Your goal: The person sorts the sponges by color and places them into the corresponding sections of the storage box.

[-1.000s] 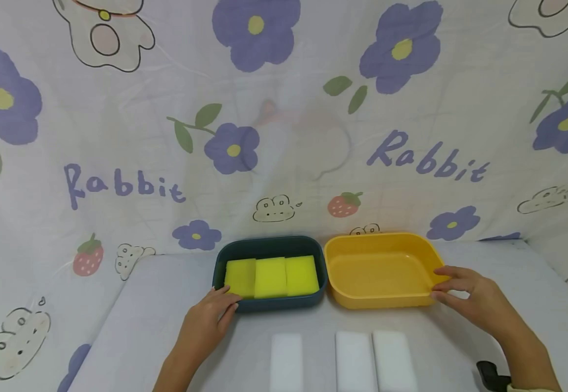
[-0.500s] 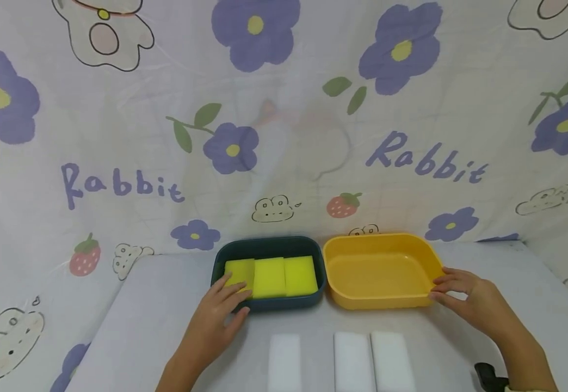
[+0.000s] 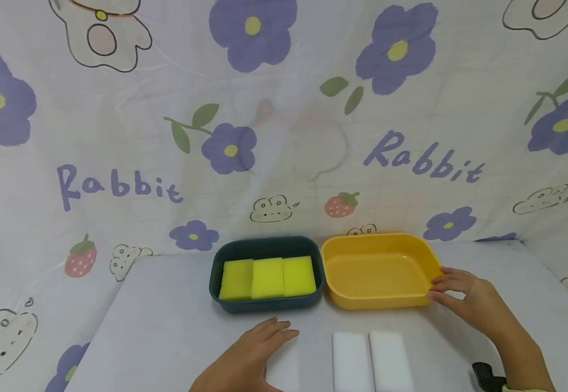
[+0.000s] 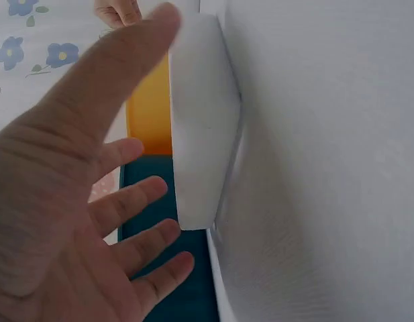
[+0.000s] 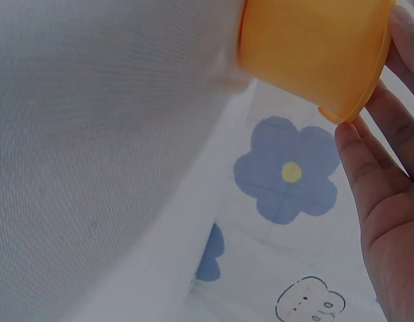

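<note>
My left hand is spread over the left white rectangular block on the table. In the left wrist view, the thumb and the fingers stand apart on either side of that white block, uncurled. At the far right my right hand holds the corner of a yellow plastic container. The right wrist view has its fingertips and thumb on the container's rim. The yellow container has nothing in it. Beside it stands a dark green container with three yellow square sponges in a row.
Two more white blocks lie side by side on the front of the white table. A printed cloth hangs right behind the containers. A black object sits at the right wrist.
My left hand has left the green container and the yellow sponges and moved right and toward me, to the left white block. My right hand stays at the yellow container.
</note>
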A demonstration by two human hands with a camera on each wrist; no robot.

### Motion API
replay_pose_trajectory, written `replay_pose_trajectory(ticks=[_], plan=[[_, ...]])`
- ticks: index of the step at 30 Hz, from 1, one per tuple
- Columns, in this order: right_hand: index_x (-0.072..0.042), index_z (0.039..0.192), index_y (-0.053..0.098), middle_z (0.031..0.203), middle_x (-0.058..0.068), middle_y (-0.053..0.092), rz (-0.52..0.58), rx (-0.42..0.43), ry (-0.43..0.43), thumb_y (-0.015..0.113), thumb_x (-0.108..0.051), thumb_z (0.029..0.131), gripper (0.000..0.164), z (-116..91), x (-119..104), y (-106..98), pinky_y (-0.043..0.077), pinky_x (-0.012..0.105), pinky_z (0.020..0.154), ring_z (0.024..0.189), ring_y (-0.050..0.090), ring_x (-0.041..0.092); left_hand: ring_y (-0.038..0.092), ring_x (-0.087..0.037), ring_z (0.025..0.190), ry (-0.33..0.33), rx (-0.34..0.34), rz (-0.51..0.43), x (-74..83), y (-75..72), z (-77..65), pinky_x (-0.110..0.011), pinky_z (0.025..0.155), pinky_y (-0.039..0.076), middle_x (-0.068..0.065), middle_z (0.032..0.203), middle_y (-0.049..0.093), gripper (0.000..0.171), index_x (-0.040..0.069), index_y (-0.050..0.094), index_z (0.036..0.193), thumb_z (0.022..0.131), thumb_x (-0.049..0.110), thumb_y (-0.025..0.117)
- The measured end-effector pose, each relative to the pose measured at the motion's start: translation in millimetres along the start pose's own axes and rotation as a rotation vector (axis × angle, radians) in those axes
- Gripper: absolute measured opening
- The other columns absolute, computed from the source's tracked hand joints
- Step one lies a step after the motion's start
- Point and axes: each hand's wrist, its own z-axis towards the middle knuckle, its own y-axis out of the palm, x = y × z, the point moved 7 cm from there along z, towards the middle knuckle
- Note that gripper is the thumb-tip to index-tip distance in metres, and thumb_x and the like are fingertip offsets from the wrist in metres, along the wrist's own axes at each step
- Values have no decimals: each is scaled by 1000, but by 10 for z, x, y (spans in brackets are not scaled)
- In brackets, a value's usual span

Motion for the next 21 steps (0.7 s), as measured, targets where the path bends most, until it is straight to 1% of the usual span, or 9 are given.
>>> replay_pose_trajectory(ticks=[1,3,8,10,13,15,19,21], plan=[[-4,96,80,123,26,65,-1,1,-1,85,-14,80,20,0,-4,-1,42,66,97,124,50,47,35,-18,143,-11,-1,-7,-14,15,-2,-49,113,37,5,156,39,106,29,39,153,67,83,67],[-5,97,80,124,26,65,3,-2,2,85,-15,80,21,-1,-5,-2,42,66,97,125,50,47,38,-15,141,-50,-24,-25,-49,60,8,-47,112,39,6,156,39,106,31,39,153,65,83,68],[-3,98,80,128,27,62,17,-19,25,84,-17,82,21,-9,13,6,40,67,98,127,47,48,40,-13,137,-113,-91,-21,-92,169,43,-43,109,43,9,155,39,102,36,39,151,64,81,69],[-3,98,80,128,28,61,20,-28,35,83,-17,83,21,-8,22,9,39,68,99,127,46,49,41,-14,136,-97,-93,-14,-72,173,52,-42,108,44,8,155,39,100,37,39,151,66,80,68],[-3,98,80,130,28,60,20,-38,50,83,-16,83,20,-8,27,9,39,68,99,128,45,49,42,-13,135,-73,-88,-29,-38,166,76,-40,108,44,8,154,40,96,38,40,151,68,78,68],[-4,99,80,130,28,60,25,-42,58,83,-16,83,20,-11,26,14,39,68,100,128,45,49,43,-12,133,-45,-76,-30,-5,152,107,-38,107,46,8,153,41,94,38,41,150,70,77,68],[-5,98,80,131,28,60,36,-51,70,83,-17,83,20,-18,28,29,39,68,100,129,45,49,44,-10,131,-3,-48,-14,82,92,213,-37,106,46,10,149,44,89,36,44,148,72,74,71],[-5,99,80,131,27,60,41,-51,70,83,-17,83,20,-19,30,35,39,67,100,129,45,49,44,-9,130,-6,-51,-6,130,48,290,-38,107,46,12,149,44,87,36,47,147,72,72,74]])
